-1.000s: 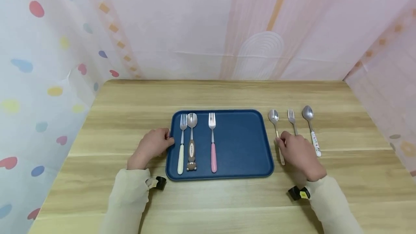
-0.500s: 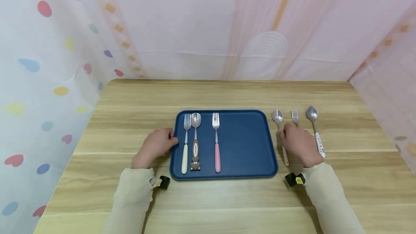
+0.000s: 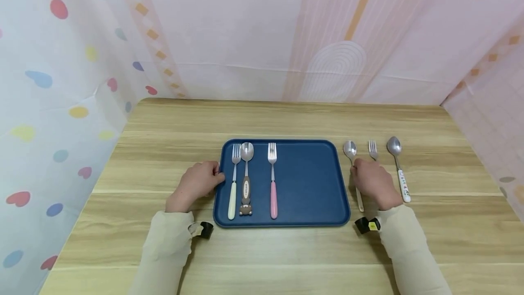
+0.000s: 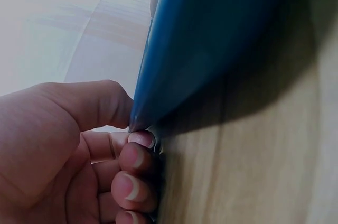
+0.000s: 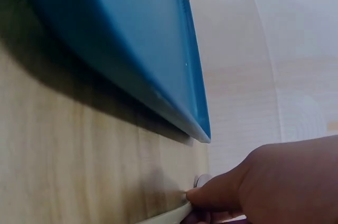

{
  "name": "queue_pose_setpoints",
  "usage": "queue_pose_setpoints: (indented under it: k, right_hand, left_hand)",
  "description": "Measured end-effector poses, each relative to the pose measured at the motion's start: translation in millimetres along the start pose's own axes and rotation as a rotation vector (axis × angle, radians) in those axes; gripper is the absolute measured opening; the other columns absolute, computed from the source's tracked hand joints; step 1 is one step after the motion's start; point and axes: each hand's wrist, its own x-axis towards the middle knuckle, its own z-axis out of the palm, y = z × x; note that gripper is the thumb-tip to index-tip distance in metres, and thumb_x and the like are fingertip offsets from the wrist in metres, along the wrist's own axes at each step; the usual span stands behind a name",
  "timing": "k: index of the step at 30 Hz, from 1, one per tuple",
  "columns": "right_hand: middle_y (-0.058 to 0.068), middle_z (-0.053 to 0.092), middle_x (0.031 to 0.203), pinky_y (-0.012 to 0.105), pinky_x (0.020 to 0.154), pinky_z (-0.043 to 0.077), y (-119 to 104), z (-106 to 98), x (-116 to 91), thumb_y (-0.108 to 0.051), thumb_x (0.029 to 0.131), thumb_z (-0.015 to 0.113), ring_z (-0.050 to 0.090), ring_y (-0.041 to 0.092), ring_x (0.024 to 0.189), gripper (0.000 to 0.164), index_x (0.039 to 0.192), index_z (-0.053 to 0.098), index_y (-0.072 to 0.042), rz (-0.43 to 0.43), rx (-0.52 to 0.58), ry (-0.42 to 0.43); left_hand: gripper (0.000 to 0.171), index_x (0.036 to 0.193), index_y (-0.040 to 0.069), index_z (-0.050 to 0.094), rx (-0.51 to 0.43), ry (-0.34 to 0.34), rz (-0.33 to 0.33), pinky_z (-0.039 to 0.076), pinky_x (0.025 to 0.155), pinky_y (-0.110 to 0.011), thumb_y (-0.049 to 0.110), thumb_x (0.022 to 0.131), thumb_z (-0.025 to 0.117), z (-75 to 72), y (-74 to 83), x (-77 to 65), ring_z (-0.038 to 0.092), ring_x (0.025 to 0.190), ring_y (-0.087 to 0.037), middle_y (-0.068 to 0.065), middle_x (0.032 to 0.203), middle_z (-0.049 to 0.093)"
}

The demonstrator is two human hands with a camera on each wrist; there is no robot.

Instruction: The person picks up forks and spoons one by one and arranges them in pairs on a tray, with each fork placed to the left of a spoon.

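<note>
A blue tray (image 3: 311,181) lies mid-table, bearing a fork with a cream handle (image 3: 232,199), a bear-handled brown spoon (image 3: 246,185) and a pink-handled fork (image 3: 273,195). My left hand (image 3: 195,182) pinches the tray's left rim, thumb on top and fingertips under the edge in the left wrist view. Right of the tray, my right hand (image 3: 374,181) pinches a cream-handled spoon (image 3: 350,148) between thumb and fingers; its handle (image 5: 168,216) shows below the thumb in the right wrist view. The hand covers the middle of this spoon.
A small fork (image 3: 372,147) lies just beyond my right hand, its handle hidden under it. Farther right is a spoon with a patterned white handle (image 3: 403,185). A patterned curtain (image 3: 254,35) hangs behind the wooden table (image 3: 286,119).
The head view has shifted slightly. My right hand has moved a little left, closer over the cream-handled spoon, with its fingers around the handle. My left hand stays at the tray's rim.
</note>
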Motion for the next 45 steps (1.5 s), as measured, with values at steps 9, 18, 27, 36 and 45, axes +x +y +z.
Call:
queue_pose_setpoints:
  k: [9, 18, 27, 36, 45]
  right_hand:
    - [0.004, 0.039, 0.055, 0.03, 0.045, 0.034, 4, 6, 4, -0.009, 0.091, 0.04, 0.041, 0.017, 0.048, 0.026, 0.066, 0.046, -0.008, -0.128, 0.04, 0.101]
    - [0.003, 0.041, 0.055, 0.03, 0.046, 0.034, 9, 7, 8, -0.006, 0.087, 0.044, 0.04, 0.017, 0.049, 0.022, 0.065, 0.047, -0.007, -0.205, 0.018, 0.169]
    - [0.002, 0.038, 0.054, 0.028, 0.044, 0.033, 1, 2, 5, -0.005, 0.088, 0.043, 0.038, 0.014, 0.046, 0.023, 0.066, 0.046, -0.007, -0.241, 0.075, 0.224]
    - [0.001, 0.042, 0.052, 0.027, 0.042, 0.033, -26, -7, 5, -0.007, 0.085, 0.049, 0.039, 0.014, 0.044, 0.022, 0.064, 0.049, -0.007, -0.312, 0.032, 0.29]
    - [0.0, 0.037, 0.052, 0.025, 0.041, 0.031, -52, -1, 9, -0.007, 0.085, 0.05, 0.037, 0.012, 0.042, 0.022, 0.064, 0.048, -0.009, -0.353, 0.068, 0.25]
  left_hand:
    - [0.021, 0.068, 0.01, 0.049, 0.001, 0.004, -0.002, 0.036, 0.044, -0.029, 0.021, 0.085, 0.052, 0.1, -1.4, -0.5, 0.05, 0.042, -0.016, -0.003, 0.054, 0.05]
    - [0.02, 0.067, 0.01, 0.048, 0.014, 0.016, 0.011, 0.036, 0.044, -0.029, 0.022, 0.084, 0.053, 1.2, -2.2, -0.7, 0.048, 0.045, -0.016, -0.002, 0.054, 0.049]
    - [0.021, 0.068, 0.01, 0.049, 0.011, 0.013, 0.005, 0.036, 0.045, -0.029, 0.022, 0.084, 0.052, 0.3, -1.1, -2.0, 0.048, 0.045, -0.016, -0.002, 0.054, 0.048]
    - [0.021, 0.067, 0.01, 0.048, 0.015, 0.019, 0.013, 0.034, 0.044, -0.028, 0.021, 0.084, 0.053, 0.9, 1.3, -2.0, 0.047, 0.045, -0.016, -0.002, 0.055, 0.047]
    - [0.022, 0.067, 0.01, 0.048, 0.009, 0.013, 0.008, 0.035, 0.044, -0.028, 0.022, 0.085, 0.053, 1.4, 3.7, -1.5, 0.048, 0.044, -0.016, -0.002, 0.053, 0.047]
